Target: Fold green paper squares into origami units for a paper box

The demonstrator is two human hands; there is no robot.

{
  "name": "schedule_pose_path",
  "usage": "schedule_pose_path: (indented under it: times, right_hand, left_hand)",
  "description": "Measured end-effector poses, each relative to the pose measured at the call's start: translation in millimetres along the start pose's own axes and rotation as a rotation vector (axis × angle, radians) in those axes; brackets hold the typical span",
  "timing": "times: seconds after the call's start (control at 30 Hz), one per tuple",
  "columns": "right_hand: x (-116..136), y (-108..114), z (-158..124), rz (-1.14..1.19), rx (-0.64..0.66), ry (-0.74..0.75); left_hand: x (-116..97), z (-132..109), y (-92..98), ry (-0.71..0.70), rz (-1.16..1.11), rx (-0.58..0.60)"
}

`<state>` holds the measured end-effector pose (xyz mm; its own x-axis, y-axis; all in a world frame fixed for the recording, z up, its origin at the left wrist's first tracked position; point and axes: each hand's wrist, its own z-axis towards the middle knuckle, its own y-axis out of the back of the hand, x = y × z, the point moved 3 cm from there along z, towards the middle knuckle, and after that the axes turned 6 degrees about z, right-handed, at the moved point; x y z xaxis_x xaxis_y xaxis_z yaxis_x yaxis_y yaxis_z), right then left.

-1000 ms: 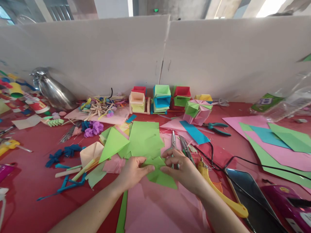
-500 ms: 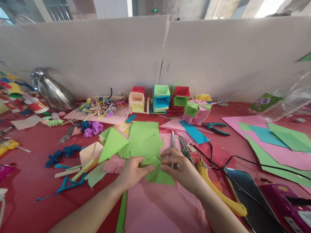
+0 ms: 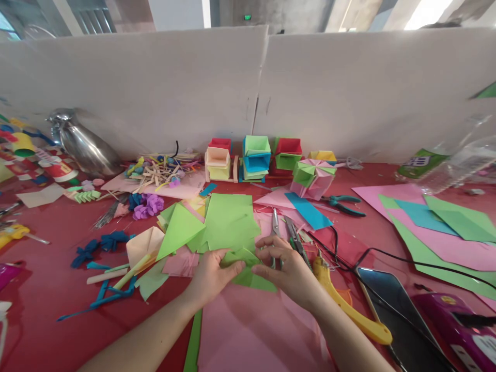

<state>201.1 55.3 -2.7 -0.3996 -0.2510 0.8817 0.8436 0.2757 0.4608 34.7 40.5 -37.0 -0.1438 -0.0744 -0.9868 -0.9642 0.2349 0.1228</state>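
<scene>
Between my two hands is a piece of green paper (image 3: 251, 280) with folded flaps, held over a pink sheet (image 3: 256, 330). My left hand (image 3: 217, 271) pinches its left side between thumb and fingers. On the other side, my right hand (image 3: 277, 261) has curled fingers and a thumb at the paper's right upper edge. Just beyond lie larger green sheets (image 3: 230, 219) and a pointed folded green paper (image 3: 180, 230). Scissors (image 3: 275, 223) and a utility knife (image 3: 296, 237) lie beside my right hand, partly covered by it.
A yellow glue gun (image 3: 349, 310), a phone (image 3: 399, 305) and a black cable lie to the right, with pliers (image 3: 344, 204) farther back. Folded paper boxes (image 3: 256, 160) stand by the white partition (image 3: 155, 93). A steel jug (image 3: 85, 142) is at the left back.
The green paper's flap has shifted slightly between my fingers, and its lower edge sits a little higher. Both hands stay in nearly the same place.
</scene>
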Motion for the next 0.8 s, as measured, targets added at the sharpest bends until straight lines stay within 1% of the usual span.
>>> schedule_pose_path:
  times: [0.1, 0.2, 0.3, 0.4, 0.57, 0.8]
  right_hand:
    - [0, -2, 0, -0.039, 0.001, 0.006]
    - [-2, 1, 0, -0.022, -0.014, -0.002]
    - [-3, 5, 1, -0.002, -0.032, -0.003]
    - [-3, 5, 1, -0.021, -0.031, 0.005]
    - [0, -2, 2, -0.08, -0.003, -0.001]
    - [3, -5, 0, -0.077, 0.053, 0.062]
  left_hand:
    - [2, -1, -2.2, 0.015, -0.011, 0.033]
    - [2, 0, 2.3, 0.034, 0.051, 0.009]
    - [-1, 2, 8.6, 0.022, 0.138, -0.021]
    - [-4, 2, 10.4, 0.011, 0.179, -0.024]
    - [-7, -2, 4.2, -0.022, 0.211, 0.019]
    - [-5, -4, -0.8, -0.004, 0.217, 0.073]
